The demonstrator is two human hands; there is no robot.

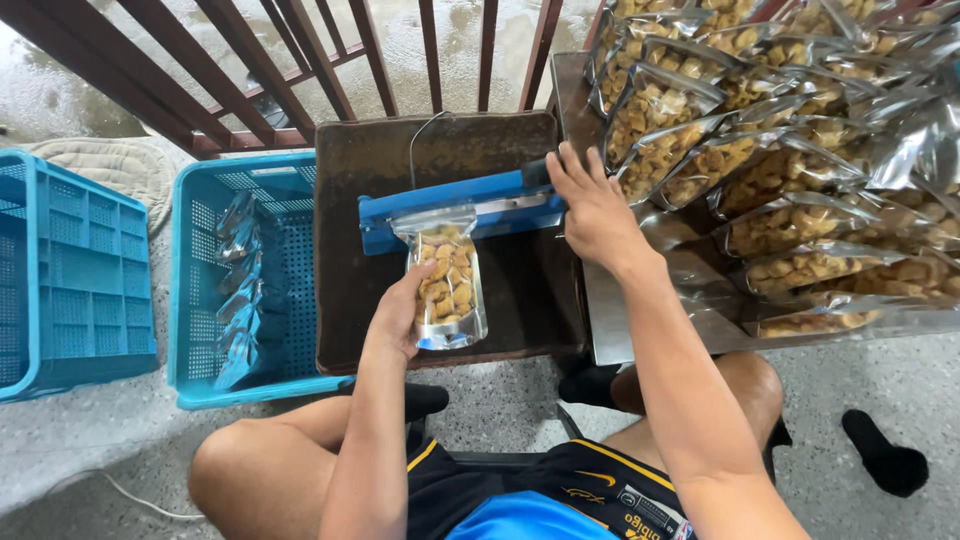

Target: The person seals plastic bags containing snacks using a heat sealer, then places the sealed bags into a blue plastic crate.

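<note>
Pouch: a clear pouch of golden snack pieces point(450, 280) stands upright on the dark brown counter point(345, 250), its top edge tucked into the blue sealer point(460, 205), just under the bar.
Left hand: the left hand point(398, 322) grips the pouch at its lower left side, fingers curled round the edge, thumb on the front.
Right hand: the right hand point(590, 210) lies palm down with fingers spread, pressing the right end of the sealer bar; it is closed on nothing and sits just beside the pouch top, not touching it.
Count: one pouch in the sealer, one sealer, two blue crates.
Filled stock: a heap of filled pouches point(790, 150), too overlapped to count, lies on the metal tray point(610, 330) to the right, close by the right forearm.
Near crate: the blue crate point(290, 200) just left of the counter holds a row of pouches point(238, 290) standing on edge, number unclear.
Far crate: a second blue crate point(70, 270) stands further left, beside the first.
Around: a brown railing point(300, 60) runs behind the counter; a thin cord point(420, 135) rises from the sealer's back; a black sock point(885, 455) lies on the floor at right.
In the way: only the sealer bar covers the pouch top.
</note>
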